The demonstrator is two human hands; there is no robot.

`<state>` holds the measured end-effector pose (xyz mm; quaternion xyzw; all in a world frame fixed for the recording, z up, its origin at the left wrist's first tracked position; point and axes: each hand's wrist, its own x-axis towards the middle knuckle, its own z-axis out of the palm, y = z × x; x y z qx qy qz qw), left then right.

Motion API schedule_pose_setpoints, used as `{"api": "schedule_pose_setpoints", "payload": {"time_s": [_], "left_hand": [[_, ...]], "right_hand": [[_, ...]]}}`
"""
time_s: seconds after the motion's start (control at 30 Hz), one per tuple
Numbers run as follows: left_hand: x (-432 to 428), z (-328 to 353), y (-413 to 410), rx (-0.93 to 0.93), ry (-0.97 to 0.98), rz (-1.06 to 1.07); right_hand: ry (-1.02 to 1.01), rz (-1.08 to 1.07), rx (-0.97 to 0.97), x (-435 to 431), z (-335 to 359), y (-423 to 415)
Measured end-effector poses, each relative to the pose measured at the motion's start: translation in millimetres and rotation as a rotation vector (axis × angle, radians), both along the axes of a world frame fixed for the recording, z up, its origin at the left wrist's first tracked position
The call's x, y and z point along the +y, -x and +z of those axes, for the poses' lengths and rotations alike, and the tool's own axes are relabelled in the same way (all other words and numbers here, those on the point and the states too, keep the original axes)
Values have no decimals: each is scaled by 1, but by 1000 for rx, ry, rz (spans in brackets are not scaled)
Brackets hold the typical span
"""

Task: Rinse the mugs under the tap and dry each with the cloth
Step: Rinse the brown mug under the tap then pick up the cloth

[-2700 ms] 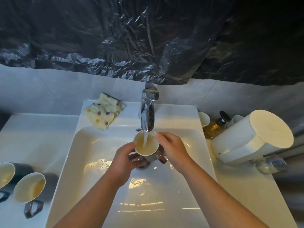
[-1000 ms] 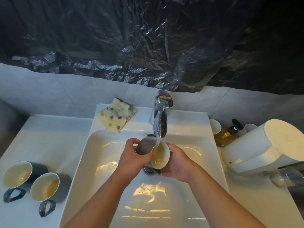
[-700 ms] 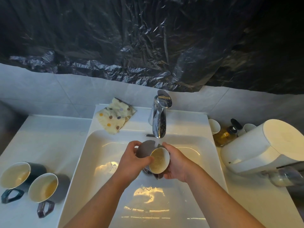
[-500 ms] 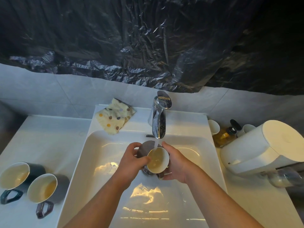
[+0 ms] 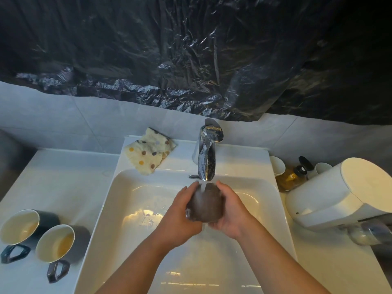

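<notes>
A dark grey mug (image 5: 205, 205) is held over the white sink (image 5: 131, 209), turned so that its dark outside faces up and its mouth is hidden. Water runs from the chrome tap (image 5: 206, 158) onto it. My left hand (image 5: 180, 217) grips its left side and my right hand (image 5: 230, 211) cups its right side. Two more dark mugs with cream insides, one (image 5: 20, 225) at the far left and one (image 5: 56, 242) beside it, lie tilted on the left counter. The cream spotted cloth (image 5: 149, 152) lies crumpled on the sink's back ledge, left of the tap.
A large white appliance (image 5: 339, 192) lies on the right counter. Behind it stand an amber pump bottle (image 5: 291, 176) and two small white cups (image 5: 277, 165). Black plastic sheeting (image 5: 191, 49) covers the wall above the tiles.
The mug's cream inside faced me under the stream; now it is turned over with its dark outside up. Both hands have stayed on it below the tap.
</notes>
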<state>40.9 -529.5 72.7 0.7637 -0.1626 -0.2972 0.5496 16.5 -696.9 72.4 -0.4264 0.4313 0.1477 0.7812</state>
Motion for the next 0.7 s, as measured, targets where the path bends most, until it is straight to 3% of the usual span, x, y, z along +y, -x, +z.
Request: {"api": "schedule_pose_setpoints", "payload": {"time_s": [0.2,0.33,0.7], "left_hand": [[-4,13,1,652,371,269],[-13,22,-4,555,336,339],[-22,30,-17,501,125,296]], "right_hand": [[86,17,-237,11,0,1],[148,13,-358,19,-3,8],[210,206,-438,2,9,19]]}}
